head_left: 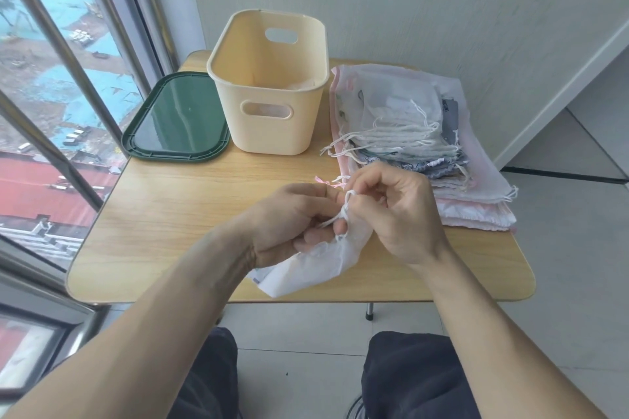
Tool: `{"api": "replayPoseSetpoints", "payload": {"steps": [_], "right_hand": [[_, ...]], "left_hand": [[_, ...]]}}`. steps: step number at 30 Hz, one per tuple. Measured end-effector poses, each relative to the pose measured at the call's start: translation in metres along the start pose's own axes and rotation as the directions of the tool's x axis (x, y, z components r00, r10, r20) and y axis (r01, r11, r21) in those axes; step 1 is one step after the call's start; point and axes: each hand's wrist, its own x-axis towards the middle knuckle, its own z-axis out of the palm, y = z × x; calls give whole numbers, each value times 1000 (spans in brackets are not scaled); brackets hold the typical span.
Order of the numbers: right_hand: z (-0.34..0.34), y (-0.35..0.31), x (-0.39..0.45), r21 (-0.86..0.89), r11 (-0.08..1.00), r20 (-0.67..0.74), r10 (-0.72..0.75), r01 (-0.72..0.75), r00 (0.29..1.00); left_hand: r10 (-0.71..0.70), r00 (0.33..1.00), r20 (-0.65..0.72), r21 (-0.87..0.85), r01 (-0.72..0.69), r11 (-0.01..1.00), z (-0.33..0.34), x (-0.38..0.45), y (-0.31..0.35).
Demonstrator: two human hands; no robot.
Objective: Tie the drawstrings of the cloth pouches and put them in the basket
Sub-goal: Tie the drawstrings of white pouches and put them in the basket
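Observation:
A white cloth pouch (pixel 306 270) hangs between both hands above the table's near half. My left hand (pixel 289 221) grips its gathered neck and one white string. My right hand (pixel 394 214) pinches the white drawstring (pixel 347 202), which forms a small loop between the two hands. The cream plastic basket (pixel 269 126) stands upright at the back of the table, and pale cloth shows through its handle slot. A stack of more pouches (pixel 408 133) with loose strings lies to the right of the basket.
A dark green lid (pixel 173 122) lies flat to the left of the basket. The wooden table (pixel 170 214) stands against a window on the left and a wall behind. My knees are below its near edge.

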Motion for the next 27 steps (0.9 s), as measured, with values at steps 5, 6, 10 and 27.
{"api": "replayPoseSetpoints", "payload": {"steps": [5,6,10,27], "right_hand": [[0,-3,-1,-34,997,-66,70,-72,995],[0,-2,-1,-58,996,-66,69,-73,995],[-1,2,0,-56,988,13,145,-144,989],[-6,0,-1,-91,993,201,96,-79,975]], "left_hand": [[71,996,51,83,-75,994,-2,-2,4],[78,996,42,151,-84,985,-4,-3,4],[69,998,11,297,-69,952,-11,-6,5],[224,971,-82,174,-207,963,-13,-7,3]]}}
